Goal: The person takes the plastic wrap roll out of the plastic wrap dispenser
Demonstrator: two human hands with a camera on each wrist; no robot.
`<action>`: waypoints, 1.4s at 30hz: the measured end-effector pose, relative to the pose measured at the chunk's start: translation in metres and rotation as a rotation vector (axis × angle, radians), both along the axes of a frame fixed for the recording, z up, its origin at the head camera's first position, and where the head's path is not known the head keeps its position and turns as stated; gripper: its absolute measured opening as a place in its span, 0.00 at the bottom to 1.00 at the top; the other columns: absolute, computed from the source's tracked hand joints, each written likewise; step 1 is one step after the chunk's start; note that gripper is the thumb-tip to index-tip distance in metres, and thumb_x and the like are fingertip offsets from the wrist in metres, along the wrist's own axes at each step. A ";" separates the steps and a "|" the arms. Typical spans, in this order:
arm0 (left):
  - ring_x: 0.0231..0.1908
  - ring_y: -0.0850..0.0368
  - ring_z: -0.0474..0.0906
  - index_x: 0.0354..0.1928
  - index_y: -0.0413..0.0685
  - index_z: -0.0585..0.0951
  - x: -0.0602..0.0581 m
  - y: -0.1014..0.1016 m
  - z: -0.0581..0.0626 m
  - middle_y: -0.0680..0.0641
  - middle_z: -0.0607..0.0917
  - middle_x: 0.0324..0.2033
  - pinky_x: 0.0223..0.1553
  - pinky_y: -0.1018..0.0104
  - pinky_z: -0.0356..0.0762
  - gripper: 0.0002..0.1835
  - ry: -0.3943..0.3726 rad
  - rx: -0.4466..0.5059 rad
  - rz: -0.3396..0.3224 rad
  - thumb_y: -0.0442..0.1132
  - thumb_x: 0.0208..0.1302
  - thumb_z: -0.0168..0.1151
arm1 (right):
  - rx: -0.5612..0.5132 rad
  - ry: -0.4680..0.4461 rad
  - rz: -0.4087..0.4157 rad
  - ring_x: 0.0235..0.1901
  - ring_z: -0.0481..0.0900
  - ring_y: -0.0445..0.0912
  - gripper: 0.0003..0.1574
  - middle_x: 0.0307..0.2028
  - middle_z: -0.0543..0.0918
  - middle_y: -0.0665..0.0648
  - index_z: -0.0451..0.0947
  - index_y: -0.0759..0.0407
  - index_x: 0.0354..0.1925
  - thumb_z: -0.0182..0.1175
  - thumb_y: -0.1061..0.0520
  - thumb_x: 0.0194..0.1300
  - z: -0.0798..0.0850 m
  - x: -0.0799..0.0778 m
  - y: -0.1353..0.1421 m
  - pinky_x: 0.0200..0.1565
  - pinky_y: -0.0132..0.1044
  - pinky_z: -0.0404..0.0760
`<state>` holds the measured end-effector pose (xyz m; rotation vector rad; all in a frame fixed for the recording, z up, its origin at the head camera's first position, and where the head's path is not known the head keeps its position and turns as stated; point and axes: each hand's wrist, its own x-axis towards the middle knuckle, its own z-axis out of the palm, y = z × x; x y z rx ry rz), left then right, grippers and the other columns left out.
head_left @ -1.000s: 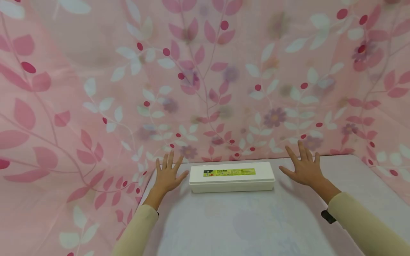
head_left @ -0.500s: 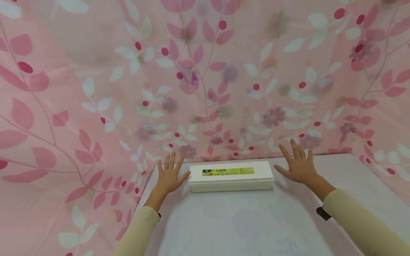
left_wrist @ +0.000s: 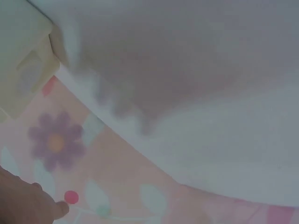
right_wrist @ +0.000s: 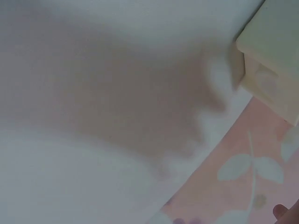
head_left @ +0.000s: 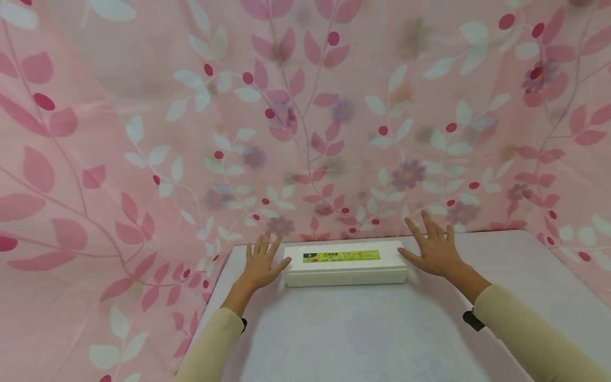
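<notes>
A long white lidded box [head_left: 353, 277] with a green and yellow label [head_left: 341, 256] on its lid lies at the far side of the table. My left hand [head_left: 260, 267], fingers spread, is at the box's left end, its thumb overlapping the lid corner in the head view. At the other end my right hand [head_left: 435, 252] is spread too, thumb tip right at the lid's right edge. Neither hand grips anything. The left wrist view catches part of the left hand [left_wrist: 28, 200] and the box end [left_wrist: 35, 70]; the right wrist view shows a right fingertip [right_wrist: 280, 211] and the opposite end [right_wrist: 268, 84].
A pale cloth covers the table [head_left: 363, 334], whose back edge runs just behind the box. Pink curtain fabric [head_left: 305, 116] printed with leaves and flowers hangs behind and at both sides. Each wrist wears a dark band, the right band [head_left: 473, 320] showing more plainly.
Both hands have moved inward, the left to the right and the right to the left, closing in on the box's ends. The box stays in place.
</notes>
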<state>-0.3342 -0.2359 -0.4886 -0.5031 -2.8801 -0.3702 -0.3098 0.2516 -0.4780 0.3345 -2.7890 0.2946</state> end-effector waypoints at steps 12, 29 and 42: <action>0.75 0.32 0.44 0.79 0.61 0.47 0.000 0.007 -0.007 0.42 0.42 0.79 0.66 0.26 0.51 0.54 -0.169 0.148 -0.060 0.71 0.58 0.59 | -0.048 -0.026 0.073 0.71 0.53 0.70 0.55 0.77 0.44 0.69 0.48 0.46 0.77 0.53 0.26 0.63 -0.013 0.000 -0.028 0.65 0.76 0.39; 0.76 0.42 0.46 0.78 0.65 0.46 -0.008 0.016 -0.015 0.47 0.47 0.78 0.69 0.33 0.55 0.62 -0.271 0.250 -0.114 0.67 0.46 0.73 | -0.168 -0.147 0.166 0.68 0.61 0.70 0.66 0.76 0.45 0.66 0.54 0.47 0.75 0.64 0.20 0.48 -0.020 -0.004 -0.039 0.57 0.73 0.67; 0.69 0.50 0.59 0.77 0.71 0.46 -0.016 0.024 -0.018 0.51 0.56 0.75 0.69 0.39 0.59 0.67 -0.340 0.365 -0.173 0.67 0.37 0.79 | -0.269 -0.242 0.233 0.66 0.63 0.63 0.79 0.74 0.53 0.65 0.47 0.52 0.76 0.71 0.20 0.39 -0.026 -0.011 -0.039 0.59 0.68 0.69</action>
